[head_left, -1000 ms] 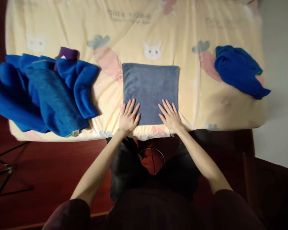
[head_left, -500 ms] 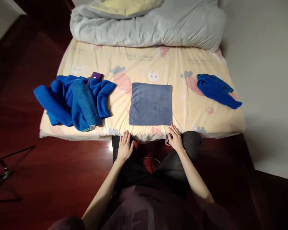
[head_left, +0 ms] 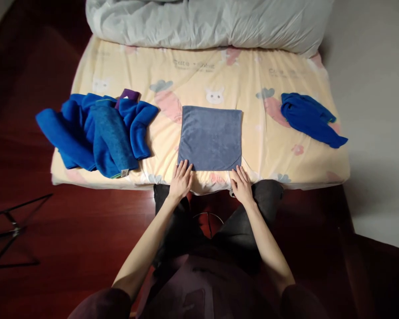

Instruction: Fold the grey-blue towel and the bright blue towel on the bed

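A grey-blue towel lies flat as a near-rectangle on the patterned bed sheet, close to the bed's front edge. My left hand rests palm down with its fingertips on the towel's near left corner. At the near right corner, my right hand lies with fingers stretched out, the tips touching the towel's edge. Both hands are open and grip nothing. To the left is a loose pile of bright blue towels with a purple piece showing at its back. A crumpled blue towel lies at the right.
A rolled grey quilt spans the far part of the bed. The wall runs along the right side. On the dark red floor at the left stand thin black metal legs. My knees are against the bed's front edge.
My left hand has moved forward from the bed edge onto the towel's near left corner. My right hand has reached the near right corner. The view has tilted slightly down.
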Demonstrator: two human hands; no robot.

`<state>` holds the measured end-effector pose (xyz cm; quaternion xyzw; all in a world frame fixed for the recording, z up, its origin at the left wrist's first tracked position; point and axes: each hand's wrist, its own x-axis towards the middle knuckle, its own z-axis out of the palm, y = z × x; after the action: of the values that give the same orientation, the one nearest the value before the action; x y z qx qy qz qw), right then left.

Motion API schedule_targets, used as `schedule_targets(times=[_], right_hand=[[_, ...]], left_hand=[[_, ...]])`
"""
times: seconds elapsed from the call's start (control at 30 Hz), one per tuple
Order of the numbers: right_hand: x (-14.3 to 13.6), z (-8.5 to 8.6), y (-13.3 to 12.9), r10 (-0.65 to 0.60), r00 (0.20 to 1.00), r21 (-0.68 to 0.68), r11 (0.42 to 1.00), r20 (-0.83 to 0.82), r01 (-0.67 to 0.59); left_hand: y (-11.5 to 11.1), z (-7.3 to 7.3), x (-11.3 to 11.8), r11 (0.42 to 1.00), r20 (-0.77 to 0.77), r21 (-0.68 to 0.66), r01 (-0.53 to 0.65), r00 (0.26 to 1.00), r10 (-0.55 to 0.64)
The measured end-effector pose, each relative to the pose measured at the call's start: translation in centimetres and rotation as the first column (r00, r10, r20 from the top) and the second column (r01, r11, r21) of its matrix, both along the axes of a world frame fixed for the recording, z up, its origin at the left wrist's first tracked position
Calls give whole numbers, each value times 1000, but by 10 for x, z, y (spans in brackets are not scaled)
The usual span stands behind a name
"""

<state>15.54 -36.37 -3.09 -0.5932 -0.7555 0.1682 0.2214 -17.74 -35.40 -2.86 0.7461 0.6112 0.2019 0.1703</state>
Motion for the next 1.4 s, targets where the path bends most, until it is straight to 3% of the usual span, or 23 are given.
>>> schedule_targets(times=[0.13,0.43,0.63,0.77,0.87,1.0,1.13,1.2,1.3,1.4], right_hand=[[2,-3,-1,6,1000,12,1000,4,-6],[5,3,-2,-5,999,37,999,-31,7],[7,7,-1,-24,994,53,998,-105,30],[8,13,8,-62,987,43,997,-150,69],[13,25,28,-99,983,43,993,-153,107],[10,62,85,-132,983,134,980,-131,150],[-35,110,184,147,985,190,973,-93,-128],[-76,121,244,286,956,133,952,-67,-276],[-144,108,330,371,928,2,929,-34,-371],[-200,70,391,366,931,-143,921,-12,-364]], left_hand=[[7,-11,-5,999,-25,8,37,999,-37],[-40,-32,-20,997,-15,60,53,999,-52],[-38,-13,-26,1000,112,11,28,993,-29],[-19,5,-29,986,239,-11,-166,957,164],[10,12,-35,948,270,-80,-309,908,319],[66,22,-38,896,303,-302,-326,858,415],[118,34,-33,825,268,-427,-370,820,507],[135,36,-31,792,257,-477,-380,802,540],[141,34,-29,758,279,-552,-348,780,561],[126,33,-28,761,307,-574,-302,782,542]])
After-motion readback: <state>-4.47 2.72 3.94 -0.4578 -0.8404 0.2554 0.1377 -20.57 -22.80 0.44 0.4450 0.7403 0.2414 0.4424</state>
